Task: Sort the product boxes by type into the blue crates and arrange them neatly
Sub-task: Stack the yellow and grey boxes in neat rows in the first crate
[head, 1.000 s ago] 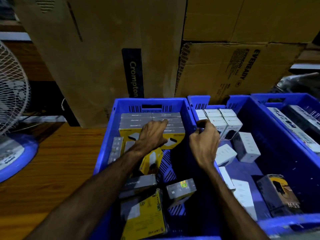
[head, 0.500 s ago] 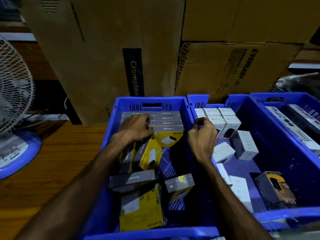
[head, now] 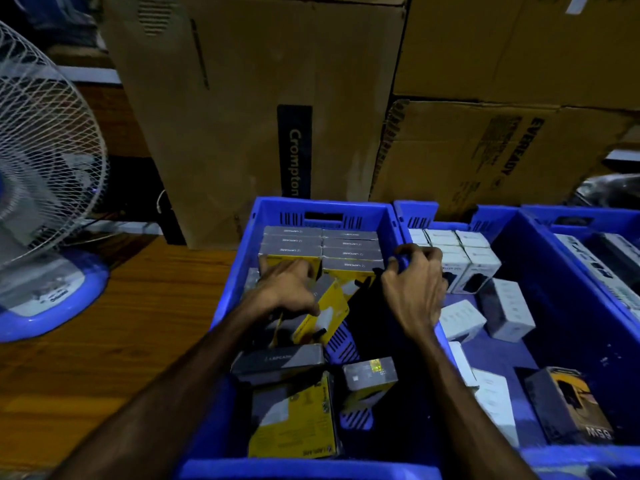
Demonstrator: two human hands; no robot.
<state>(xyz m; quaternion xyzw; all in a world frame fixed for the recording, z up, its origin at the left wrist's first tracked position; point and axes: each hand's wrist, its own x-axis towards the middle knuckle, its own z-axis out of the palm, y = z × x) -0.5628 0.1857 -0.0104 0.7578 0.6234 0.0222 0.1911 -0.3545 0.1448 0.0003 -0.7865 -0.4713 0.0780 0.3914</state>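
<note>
Left hand (head: 287, 289) pinches a tilted yellow box (head: 327, 315), presumably to stand it beside the packed rows (head: 322, 249). Right hand (head: 414, 285) clamps the crate wall (head: 398, 244), likely steadying it.

"crompton" on dark strip of tall carton (head: 294, 152); "eveready" on right carton (head: 512, 147); "lapcare" on grey box (head: 278, 358) & yellow box (head: 294, 420); "m59" on black box (head: 571, 410).

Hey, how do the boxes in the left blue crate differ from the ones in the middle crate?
The left crate boxes are grey and yellow; the middle crate boxes are mostly white. The left crate's far rows fill its width; the middle crate's tidy rows sit only in its far left corner. Both crates have loose boxes lying tilted nearer the person.
</note>
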